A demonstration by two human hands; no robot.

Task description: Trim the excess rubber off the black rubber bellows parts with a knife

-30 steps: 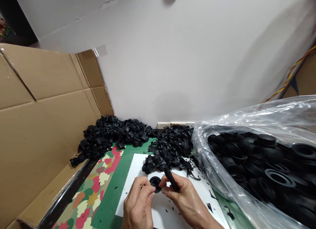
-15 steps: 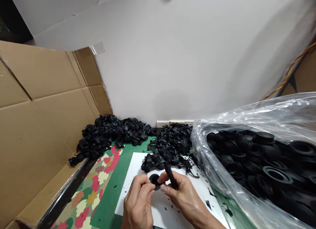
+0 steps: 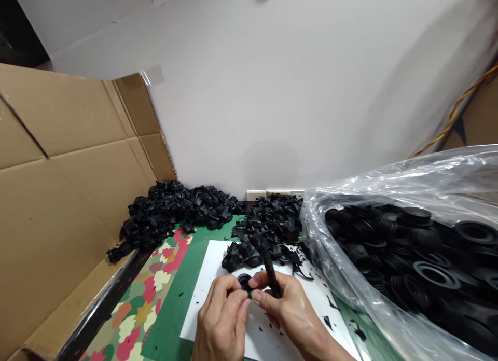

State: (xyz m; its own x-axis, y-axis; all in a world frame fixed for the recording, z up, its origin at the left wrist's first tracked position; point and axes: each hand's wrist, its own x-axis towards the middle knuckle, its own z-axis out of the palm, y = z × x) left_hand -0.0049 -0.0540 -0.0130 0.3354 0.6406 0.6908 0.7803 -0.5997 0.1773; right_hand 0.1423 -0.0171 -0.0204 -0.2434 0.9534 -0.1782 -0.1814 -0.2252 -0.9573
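Observation:
A small round black rubber part [image 3: 244, 281] with a raised rim is held over the white sheet [image 3: 200, 299]. My left hand [image 3: 222, 317] pinches its left and near edge between thumb and fingers. My right hand [image 3: 286, 304] grips a slim black pen-shaped tool [image 3: 271, 273], which slants up and away from the palm; I cannot make out its tip. The thumb and index fingertips of that hand also press on the right edge of the rubber part. Beyond the hands lies a heap of ribbed black rubber pieces [image 3: 249, 252], with thin scraps behind it.
A clear plastic bag [image 3: 322, 267] full of black ribbed rubber parts [image 3: 422, 236] stands on the right. Another black pile [image 3: 175, 205] lies at the back left, beside a cardboard box wall [image 3: 78, 210]. A white wall [image 3: 272, 91] closes off the back. Black scraps dot the sheet.
Both hands have shifted slightly right with the rubber part. My left fingers now cover more of its near edge, and the pen-shaped tool has moved a little right and down.

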